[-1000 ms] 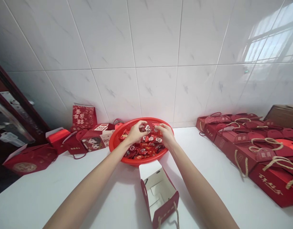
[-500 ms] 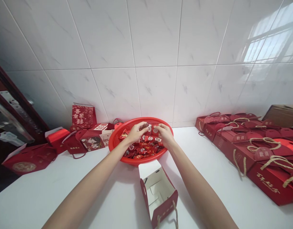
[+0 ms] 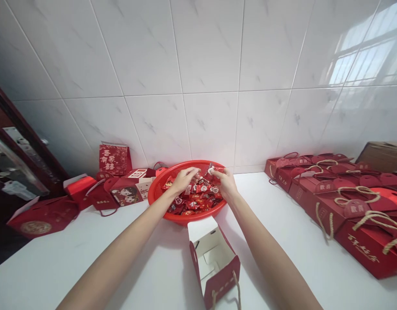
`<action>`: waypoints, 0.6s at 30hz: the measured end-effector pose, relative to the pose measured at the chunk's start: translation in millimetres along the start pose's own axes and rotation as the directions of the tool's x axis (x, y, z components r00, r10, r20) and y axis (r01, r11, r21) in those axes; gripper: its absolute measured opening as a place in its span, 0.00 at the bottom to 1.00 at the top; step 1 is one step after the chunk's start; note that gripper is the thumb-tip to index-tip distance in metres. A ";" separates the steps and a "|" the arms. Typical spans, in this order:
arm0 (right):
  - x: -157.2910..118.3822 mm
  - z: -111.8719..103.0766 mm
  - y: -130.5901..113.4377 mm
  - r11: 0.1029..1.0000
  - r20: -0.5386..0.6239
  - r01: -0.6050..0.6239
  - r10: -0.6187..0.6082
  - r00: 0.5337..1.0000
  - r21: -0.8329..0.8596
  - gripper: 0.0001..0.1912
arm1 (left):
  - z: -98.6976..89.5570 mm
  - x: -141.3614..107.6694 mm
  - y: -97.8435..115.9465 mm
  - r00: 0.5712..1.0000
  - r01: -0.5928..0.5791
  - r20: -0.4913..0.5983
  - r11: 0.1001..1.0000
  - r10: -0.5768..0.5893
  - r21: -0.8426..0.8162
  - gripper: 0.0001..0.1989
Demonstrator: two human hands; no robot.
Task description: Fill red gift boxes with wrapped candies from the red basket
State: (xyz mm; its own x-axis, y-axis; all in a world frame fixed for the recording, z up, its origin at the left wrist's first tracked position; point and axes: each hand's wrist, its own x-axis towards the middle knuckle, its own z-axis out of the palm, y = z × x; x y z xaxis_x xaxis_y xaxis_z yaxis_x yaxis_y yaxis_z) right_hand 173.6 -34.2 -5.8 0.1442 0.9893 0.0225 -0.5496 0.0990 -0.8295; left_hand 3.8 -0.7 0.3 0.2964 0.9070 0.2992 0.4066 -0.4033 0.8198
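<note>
A red plastic basket (image 3: 155, 206) holds several red-wrapped candies (image 3: 195, 203). Over its far side, my right hand (image 3: 228, 184) pinches a red and white wrapped candy (image 3: 211, 169). Just to the left, my left hand (image 3: 184, 181) has its thumb and fingers drawn together above the pile; what lies between them is too small to make out. In front of the basket stands an open red gift box (image 3: 221, 282) with a white inside and rope handles. Nothing lies inside it.
Rows of closed red gift boxes with rope handles (image 3: 356, 241) stand on the right side of the white table (image 3: 146, 262). More red boxes (image 3: 101, 191) are grouped at the left. A brown cardboard box (image 3: 384, 156) sits far right. A tiled wall (image 3: 211, 125) rises behind.
My hands have moved slightly apart above the basket. The candy between them is now at my right fingertips, tilted up. The open box stays in place.
</note>
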 end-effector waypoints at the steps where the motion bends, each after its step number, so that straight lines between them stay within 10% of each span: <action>1: 0.7 -0.3 -0.1 1.000 -0.012 0.005 -0.004 1.000 0.026 0.18 | -1.0 0.6 -5.0 0.998 0.020 0.055 0.997 -0.024 0.078 0.21; 8: -0.9 0.1 -3.6 0.998 0.004 -0.028 0.027 1.000 0.052 0.15 | -1.3 10.5 -16.4 0.870 0.014 0.398 0.822 -0.291 0.570 0.13; 18: -3.9 1.5 -8.3 0.984 0.002 -0.111 0.112 0.994 0.137 0.11 | 6.6 9.9 -16.6 0.876 -0.032 0.446 0.901 -0.183 0.432 0.18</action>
State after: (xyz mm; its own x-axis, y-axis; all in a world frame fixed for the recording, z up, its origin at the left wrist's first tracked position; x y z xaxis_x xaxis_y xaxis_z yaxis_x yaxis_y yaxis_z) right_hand 176.3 -38.6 1.8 0.0801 0.9944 -0.0688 -0.6698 0.0026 -0.7425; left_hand 5.6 14.2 -13.7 0.5706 0.8144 -0.1055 0.7306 -0.4447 0.5181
